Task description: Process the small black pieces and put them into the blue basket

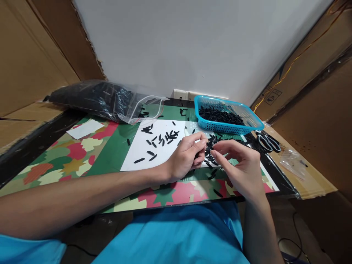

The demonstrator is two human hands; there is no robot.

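Note:
My left hand point(187, 156) rests on the white sheet point(143, 150), fingers curled around small black pieces at its fingertips. My right hand point(243, 165) is beside it, thumb and forefinger pinched toward the same little heap of black pieces point(210, 148). Whether the right fingers grip a piece is too small to tell. Several loose black pieces point(163, 138) lie scattered over the sheet to the left of my hands.
A blue basket point(254, 121) holding black pieces stands at the back right. A clear zip bag point(96, 99) full of black pieces lies at the back left. Scissors point(268, 142) lie right of the basket. Cardboard walls stand on both sides; a patterned mat point(68, 161) covers the table.

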